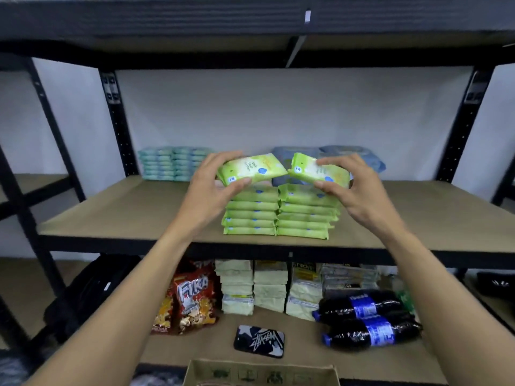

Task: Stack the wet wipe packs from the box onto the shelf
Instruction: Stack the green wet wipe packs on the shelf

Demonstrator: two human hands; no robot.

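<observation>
Two side-by-side stacks of green wet wipe packs [276, 215] stand near the front of the brown shelf board [117, 210]. My left hand [211, 188] holds one green pack [248, 169] tilted just above the left stack. My right hand [354, 188] grips another green pack [315, 169] tilted above the right stack. The two held packs nearly meet at their inner ends. The cardboard box [259, 371] shows its open top at the bottom edge of the view; its contents are hidden.
Teal packs [172, 164] and blue packs [348, 156] are stacked at the shelf's back. Below lie snack bags [192, 296], pale packets [267, 288], dark soda bottles [367, 319] and a black patterned pouch [259, 341]. Black uprights [119, 126] frame the bay; another board runs overhead.
</observation>
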